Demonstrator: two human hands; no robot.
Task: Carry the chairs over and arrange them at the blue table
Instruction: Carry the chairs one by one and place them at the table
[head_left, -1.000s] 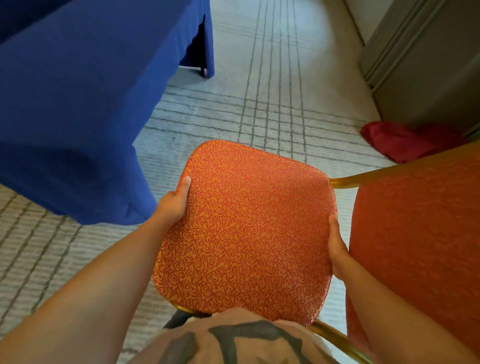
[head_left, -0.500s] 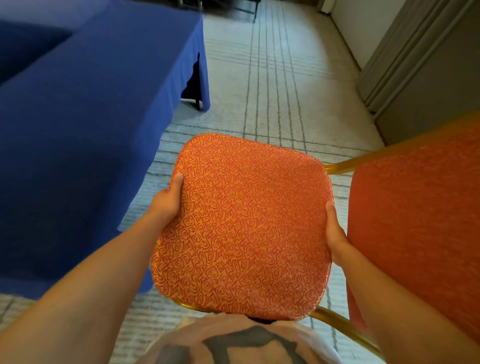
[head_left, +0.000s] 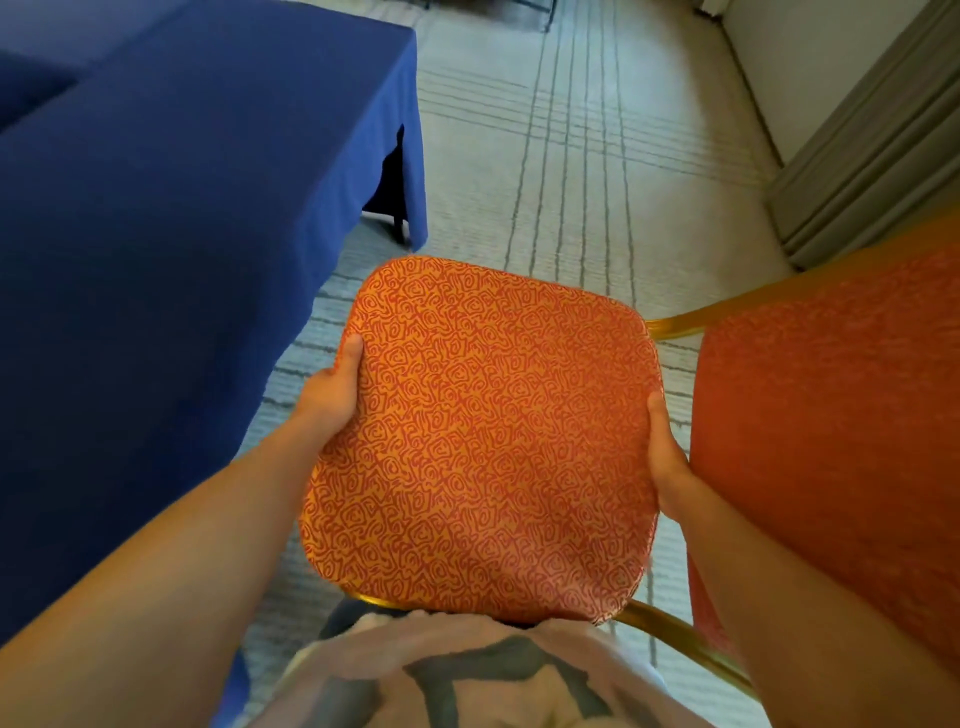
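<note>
I carry a chair with an orange-red patterned seat (head_left: 483, 441) and a gold metal frame, lifted in front of my body. Its padded backrest (head_left: 831, 441) rises at the right. My left hand (head_left: 332, 389) grips the seat's left edge, thumb on top and fingers hidden underneath. My right hand (head_left: 667, 462) grips the right edge of the seat in the same way. The blue table (head_left: 182, 234), draped to the floor in a blue cloth, stands close on my left, its corner just beyond the seat.
Pale carpet (head_left: 571, 171) with grey line stripes runs ahead between the table and a grey door frame (head_left: 872, 156) at the right wall. A dark table leg (head_left: 397, 208) shows at a slit in the cloth.
I have walked forward along the table with the chair held the same way. The red cloth on the floor at the right has passed out of view.
</note>
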